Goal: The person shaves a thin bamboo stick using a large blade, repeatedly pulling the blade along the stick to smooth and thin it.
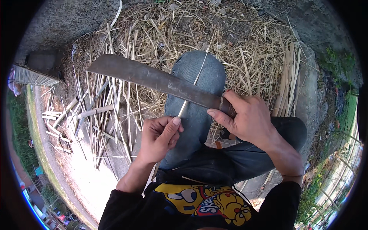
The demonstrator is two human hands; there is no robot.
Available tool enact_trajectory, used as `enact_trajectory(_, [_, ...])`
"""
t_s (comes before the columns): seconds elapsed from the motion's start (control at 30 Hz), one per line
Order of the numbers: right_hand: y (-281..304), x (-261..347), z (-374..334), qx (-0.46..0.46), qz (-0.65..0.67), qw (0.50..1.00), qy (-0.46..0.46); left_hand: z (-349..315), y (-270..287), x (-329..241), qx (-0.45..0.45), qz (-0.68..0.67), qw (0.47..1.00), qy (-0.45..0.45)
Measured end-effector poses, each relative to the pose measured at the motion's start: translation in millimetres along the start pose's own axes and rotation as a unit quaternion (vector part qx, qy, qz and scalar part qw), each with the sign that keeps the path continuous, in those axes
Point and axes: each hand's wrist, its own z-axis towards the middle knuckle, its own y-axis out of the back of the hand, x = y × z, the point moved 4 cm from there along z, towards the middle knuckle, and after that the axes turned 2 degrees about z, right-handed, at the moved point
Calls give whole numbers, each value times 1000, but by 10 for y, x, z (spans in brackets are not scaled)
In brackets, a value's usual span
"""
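Hands apart, both occupied: left hand [161, 138] pinches a thin pale bamboo strip [183, 109] between thumb and fingers, right hand [251, 119] wraps the handle [227, 108] of a long dark machete [153, 78]. Machete lies crosswise over the strip, above the denim-clad knee [216, 71]; cannot tell if it bites. Strip extends past it, away from the body. Progress, judged: this piece looks already split thin, but trimming seems unfinished; amount left can't be told. Farther out, shavings [241, 42] spread beyond the knee, loose strips [114, 92] and cut bamboo tubes [96, 111] lie left, flat strips [288, 78] right, so plenty of splitting appears done.
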Motion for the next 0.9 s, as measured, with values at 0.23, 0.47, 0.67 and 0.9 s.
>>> enact_trajectory(0.23, [38, -108, 43, 35, 34, 998, -46, -42, 50, 102, 15, -28, 999, 4])
enact_trajectory(0.47, [-47, 76, 7, 17, -1, 1000, 14, 0, 49, 72, 3, -4, 1000, -14])
enact_trajectory(0.67, [-94, 94, -41, 37, -29, 999, 18, -49, -6, 86, -28, 29, 999, -24])
enact_trajectory(0.9, [-122, 51, -19, 37, -22, 999, 12, 42, -81, 58, -5, 65, 998, -17])
